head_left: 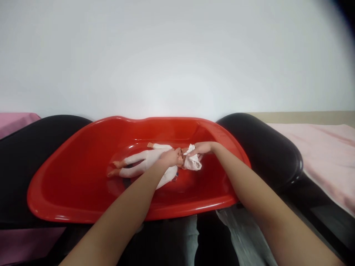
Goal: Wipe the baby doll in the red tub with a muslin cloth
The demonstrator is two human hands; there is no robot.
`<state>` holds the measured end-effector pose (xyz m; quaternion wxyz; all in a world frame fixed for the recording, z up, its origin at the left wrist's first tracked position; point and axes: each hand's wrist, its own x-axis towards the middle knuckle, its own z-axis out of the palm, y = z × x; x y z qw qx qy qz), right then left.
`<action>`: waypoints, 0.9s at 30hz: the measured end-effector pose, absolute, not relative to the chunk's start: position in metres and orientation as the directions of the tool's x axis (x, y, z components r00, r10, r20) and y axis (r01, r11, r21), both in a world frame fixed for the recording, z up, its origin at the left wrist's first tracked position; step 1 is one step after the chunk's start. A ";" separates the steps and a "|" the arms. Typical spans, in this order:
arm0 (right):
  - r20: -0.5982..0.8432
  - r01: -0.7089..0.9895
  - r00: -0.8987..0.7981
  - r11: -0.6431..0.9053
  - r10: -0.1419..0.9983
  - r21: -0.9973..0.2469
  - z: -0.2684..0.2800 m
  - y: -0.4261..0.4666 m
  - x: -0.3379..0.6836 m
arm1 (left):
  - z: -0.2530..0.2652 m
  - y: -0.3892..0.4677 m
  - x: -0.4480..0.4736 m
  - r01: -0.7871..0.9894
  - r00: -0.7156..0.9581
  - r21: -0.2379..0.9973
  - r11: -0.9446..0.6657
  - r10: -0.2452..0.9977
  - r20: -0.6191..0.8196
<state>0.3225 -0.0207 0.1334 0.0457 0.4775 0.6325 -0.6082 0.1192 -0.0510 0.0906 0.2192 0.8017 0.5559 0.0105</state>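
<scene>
A baby doll (138, 162) in white long-sleeved clothing lies on its back in a red tub (83, 184), bare feet toward the left and head toward the right. My left hand (169, 157) is closed at the doll's neck and lower face, partly hiding them. At the head end, my right hand (203, 147) pinches a crumpled white cloth (192, 161) against the doll's head. Whether this cloth is a cap or a loose piece I cannot tell. The doll's far arm stretches out to the left, and its near sleeve lies partly behind my left forearm.
Black rounded panels flank the tub at left (41, 147) and right (263, 147). Beyond the right panel lies a pale pink sheet (324, 151); pink fabric (16, 122) shows at far left. A plain white wall (177, 55) rises directly behind the tub.
</scene>
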 end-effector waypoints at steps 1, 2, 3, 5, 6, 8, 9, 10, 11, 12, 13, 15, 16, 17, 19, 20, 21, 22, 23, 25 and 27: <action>-0.643 0.672 -0.539 -0.181 0.544 -0.718 0.134 -0.021 0.322 | 0.091 -0.051 0.119 0.887 0.383 0.361 -0.287 0.895 -0.229; -0.651 0.693 -0.533 -0.163 0.540 -0.703 0.134 -0.021 0.321 | 0.091 -0.051 0.119 0.886 0.391 0.360 -0.294 0.890 -0.235; -0.661 0.716 -0.525 -0.142 0.536 -0.684 0.134 -0.021 0.321 | 0.091 -0.051 0.119 0.885 0.398 0.357 -0.301 0.885 -0.242; -0.684 0.760 -0.514 -0.095 0.517 -0.643 0.134 -0.020 0.320 | 0.092 -0.051 0.120 0.885 0.405 0.350 -0.307 0.879 -0.253; -0.698 0.779 -0.513 -0.071 0.499 -0.623 0.134 -0.020 0.320 | 0.092 -0.051 0.120 0.887 0.401 0.349 -0.303 0.880 -0.255; -0.736 0.817 -0.502 -0.032 0.455 -0.576 0.134 -0.018 0.321 | 0.094 -0.053 0.120 0.891 0.389 0.347 -0.291 0.884 -0.259; -0.759 0.837 -0.488 -0.017 0.432 -0.547 0.133 -0.018 0.322 | 0.096 -0.054 0.121 0.893 0.385 0.349 -0.286 0.886 -0.259; -0.783 0.856 -0.468 -0.011 0.410 -0.517 0.133 -0.018 0.322 | 0.097 -0.054 0.121 0.892 0.384 0.352 -0.283 0.885 -0.263; -0.809 0.872 -0.445 -0.018 0.384 -0.489 0.132 -0.018 0.323 | 0.098 -0.055 0.121 0.894 0.380 0.353 -0.276 0.885 -0.269; -0.840 0.885 -0.425 -0.041 0.338 -0.464 0.131 -0.018 0.324 | 0.099 -0.056 0.122 0.896 0.376 0.350 -0.273 0.886 -0.272; -0.873 0.895 -0.407 -0.076 0.271 -0.440 0.130 -0.019 0.325 | 0.100 -0.056 0.122 0.899 0.372 0.344 -0.272 0.888 -0.271; -0.914 0.904 -0.382 -0.149 0.137 -0.400 0.128 -0.021 0.326 | 0.101 -0.057 0.123 0.903 0.369 0.331 -0.274 0.889 -0.270; -0.922 0.906 -0.371 -0.176 0.109 -0.385 0.126 -0.021 0.326 | 0.101 -0.057 0.123 0.901 0.376 0.329 -0.282 0.887 -0.269; -0.926 0.906 -0.358 -0.192 0.124 -0.376 0.124 -0.021 0.327 | 0.101 -0.056 0.123 0.899 0.382 0.331 -0.287 0.884 -0.269; -0.903 0.903 -0.330 -0.188 0.275 -0.387 0.120 -0.019 0.328 | 0.100 -0.056 0.123 0.895 0.387 0.340 -0.289 0.881 -0.272; -0.871 0.903 -0.316 -0.163 0.376 -0.398 0.118 -0.017 0.329 | 0.101 -0.056 0.123 0.896 0.385 0.340 -0.285 0.881 -0.276; -0.828 0.906 -0.305 -0.124 0.471 -0.404 0.117 -0.015 0.329 | 0.101 -0.056 0.123 0.898 0.382 0.337 -0.282 0.881 -0.281; -0.778 0.910 -0.298 -0.081 0.553 -0.406 0.117 -0.013 0.329 | 0.102 -0.057 0.123 0.900 0.379 0.334 -0.280 0.881 -0.282; -0.726 0.912 -0.300 -0.036 0.619 -0.408 0.117 -0.012 0.329 | 0.103 -0.057 0.123 0.899 0.382 0.334 -0.284 0.881 -0.279; -0.619 0.909 -0.331 0.066 0.712 -0.411 0.119 -0.010 0.329 | 0.105 -0.059 0.124 0.894 0.389 0.339 -0.292 0.882 -0.265; -0.504 0.883 -0.400 0.174 0.765 -0.436 0.122 -0.011 0.329 | 0.105 -0.060 0.124 0.890 0.393 0.345 -0.299 0.885 -0.248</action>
